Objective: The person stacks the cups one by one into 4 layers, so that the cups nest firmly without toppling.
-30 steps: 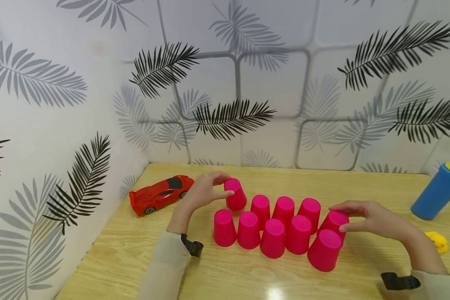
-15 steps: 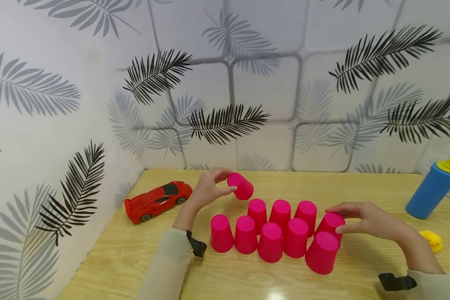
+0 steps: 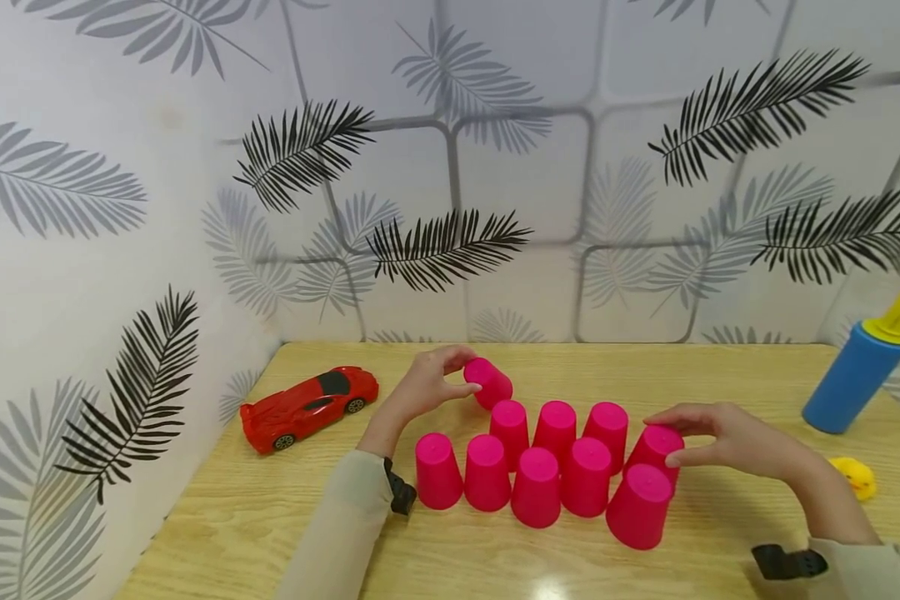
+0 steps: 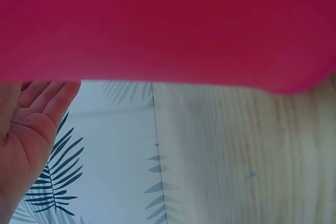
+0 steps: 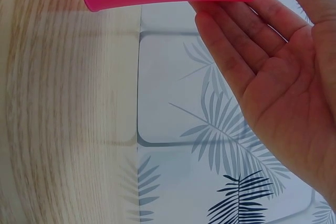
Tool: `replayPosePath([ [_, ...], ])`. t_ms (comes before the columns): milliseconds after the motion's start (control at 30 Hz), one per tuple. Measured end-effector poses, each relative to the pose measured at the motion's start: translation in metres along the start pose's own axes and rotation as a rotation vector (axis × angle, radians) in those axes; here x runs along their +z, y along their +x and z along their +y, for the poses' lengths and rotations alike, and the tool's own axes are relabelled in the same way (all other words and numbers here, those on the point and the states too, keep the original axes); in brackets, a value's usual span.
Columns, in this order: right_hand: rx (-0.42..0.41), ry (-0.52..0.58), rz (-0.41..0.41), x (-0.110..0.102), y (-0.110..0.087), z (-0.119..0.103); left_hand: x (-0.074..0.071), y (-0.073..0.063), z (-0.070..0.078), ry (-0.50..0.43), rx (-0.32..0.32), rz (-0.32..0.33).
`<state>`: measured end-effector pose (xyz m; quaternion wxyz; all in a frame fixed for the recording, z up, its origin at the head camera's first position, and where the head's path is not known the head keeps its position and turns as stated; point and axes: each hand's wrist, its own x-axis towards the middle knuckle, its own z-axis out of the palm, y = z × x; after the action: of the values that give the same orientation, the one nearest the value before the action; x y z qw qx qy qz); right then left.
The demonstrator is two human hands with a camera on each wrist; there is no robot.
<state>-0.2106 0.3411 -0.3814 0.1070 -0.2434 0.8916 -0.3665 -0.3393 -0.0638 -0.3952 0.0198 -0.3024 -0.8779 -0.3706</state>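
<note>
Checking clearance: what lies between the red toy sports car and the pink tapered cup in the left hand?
The left hand and bare wood-grain tabletop separate the red car from that pink cup, as the head view shows.

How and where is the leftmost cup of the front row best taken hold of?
Probably by its upper wall, from above, pinching the near and far sides. The cup stands upside down, its narrow closed end on top, and the next cup is close on its right.
</note>
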Motion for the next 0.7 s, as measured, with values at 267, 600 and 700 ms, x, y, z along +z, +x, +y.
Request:
replayPosePath([
  [267, -0.013, 0.000, 0.009, 0.000, -0.001, -0.001, 0.004, 0.011, 0.001, 0.054, 0.007, -0.045],
  [600, -0.013, 0.004, 0.007, 0.000, -0.001, -0.001, 0.009, 0.025, 0.002, 0.050, -0.021, -0.089],
  [700, 0.002, 0.000, 0.008, 0.000, -0.002, -0.001, 0.010, 0.027, 0.004, 0.047, -0.045, -0.097],
])
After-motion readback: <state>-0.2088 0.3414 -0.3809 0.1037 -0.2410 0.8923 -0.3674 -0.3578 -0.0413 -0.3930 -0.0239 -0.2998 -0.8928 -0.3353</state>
